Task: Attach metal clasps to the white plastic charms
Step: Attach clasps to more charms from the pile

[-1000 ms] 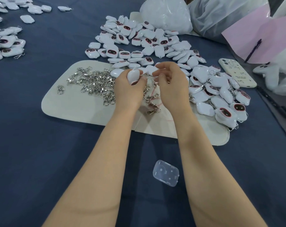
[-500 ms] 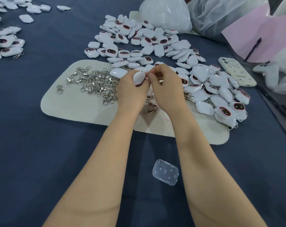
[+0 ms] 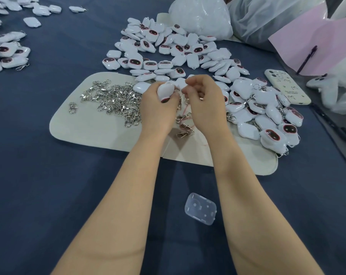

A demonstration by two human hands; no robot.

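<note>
Head view: left hand curled round a white charm, held over the pale mat on the bench. Right hand pinches a small metal clasp at the charm's upper edge. Loose clasps heaped just left of the hands.

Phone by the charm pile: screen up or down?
Screen down: the phone lies flat with its cream case back and camera lenses facing up.
</note>
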